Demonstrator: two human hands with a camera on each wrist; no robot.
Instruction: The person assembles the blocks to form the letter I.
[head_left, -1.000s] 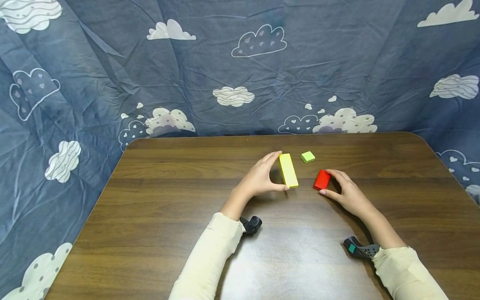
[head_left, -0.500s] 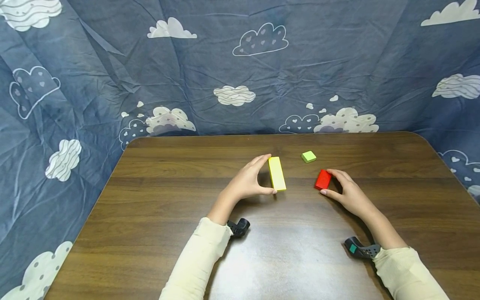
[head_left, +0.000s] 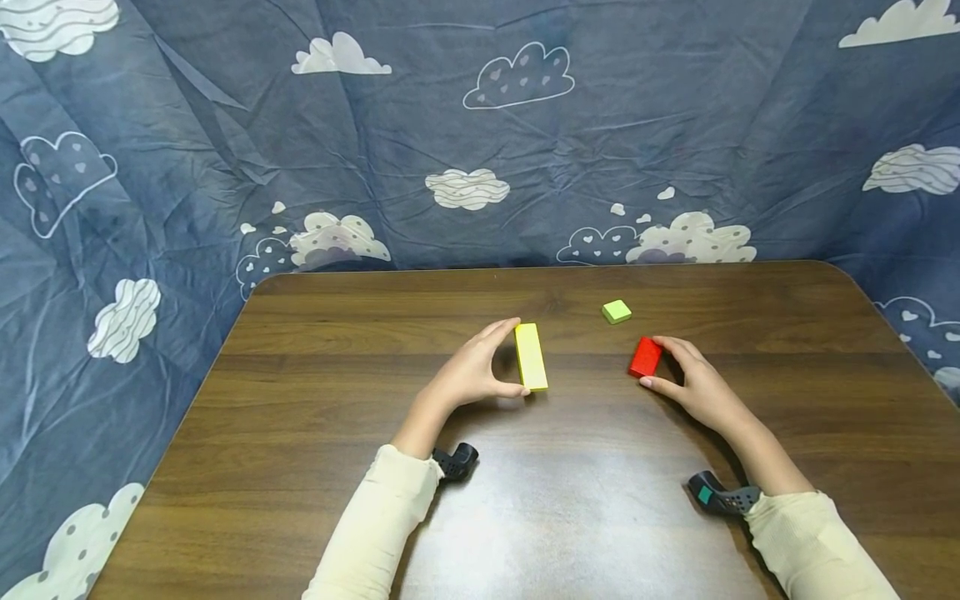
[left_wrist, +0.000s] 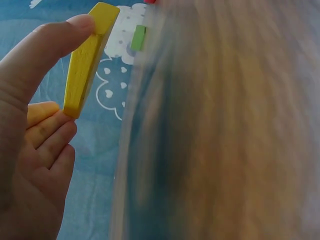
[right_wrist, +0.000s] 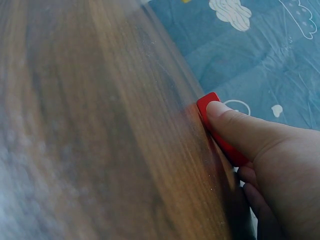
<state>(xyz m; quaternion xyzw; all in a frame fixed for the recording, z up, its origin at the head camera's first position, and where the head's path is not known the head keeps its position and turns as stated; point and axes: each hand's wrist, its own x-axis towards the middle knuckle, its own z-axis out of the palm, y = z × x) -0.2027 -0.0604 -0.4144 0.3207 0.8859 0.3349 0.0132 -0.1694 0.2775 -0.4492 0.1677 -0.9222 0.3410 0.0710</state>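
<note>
Between its thumb and fingertips, my left hand [head_left: 471,371] pinches a long yellow block [head_left: 531,357] by its two ends. The left wrist view shows the thumb on one end of the yellow block [left_wrist: 85,65] and fingertips at the other. Further right, my right hand [head_left: 701,387] holds a red block [head_left: 645,357] at its ends, thumb at the near side. In the right wrist view the red block [right_wrist: 222,135] lies low at the table surface, partly covered by the thumb. Behind the red block sits a small green block [head_left: 617,312], touched by neither hand.
The brown wooden table [head_left: 337,400] reaches back to a blue cloth [head_left: 420,125] printed with white clouds. A dark wrist device [head_left: 456,462] is at the left wrist, and another [head_left: 722,495] at the right.
My left hand has moved left and slightly toward the near side with the yellow block, away from the red and green blocks. The right hand and red block have stayed in place.
</note>
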